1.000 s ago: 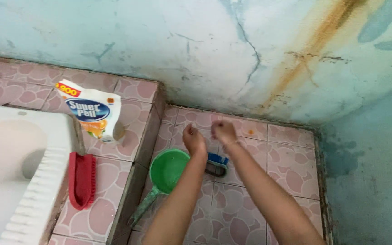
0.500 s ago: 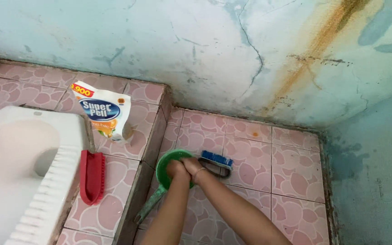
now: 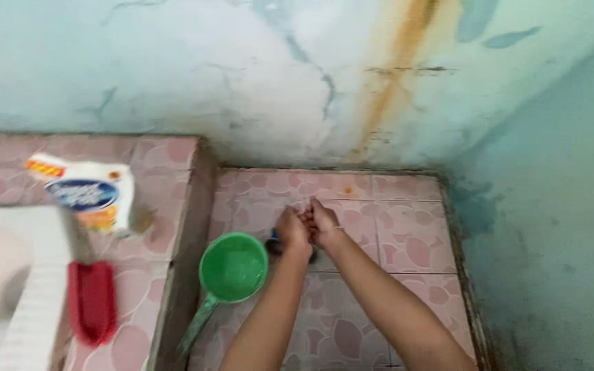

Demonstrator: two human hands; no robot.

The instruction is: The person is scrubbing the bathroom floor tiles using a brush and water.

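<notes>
Left hand [image 3: 292, 230] pressed against right hand [image 3: 323, 223], forearms extended

a white refill pouch [image 3: 91, 196] leans on the raised pink-tiled step [image 3: 166, 154], near a red brush [image 3: 93, 302] lying beside the white squat pan [image 3: 18, 288]. behind them rises a cracked, pale blue wall [image 3: 173, 75] with a rusty streak [image 3: 393, 75].

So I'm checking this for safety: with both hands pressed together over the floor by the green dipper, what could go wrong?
1. The left hand and right hand hover beside the green dipper; a careless elbow might tip it.
2. The blue brush lies almost hidden under the hands, so it could be knocked or pressed on.
3. The tiled floor may be slick if wet, though the blur hides that.
</notes>
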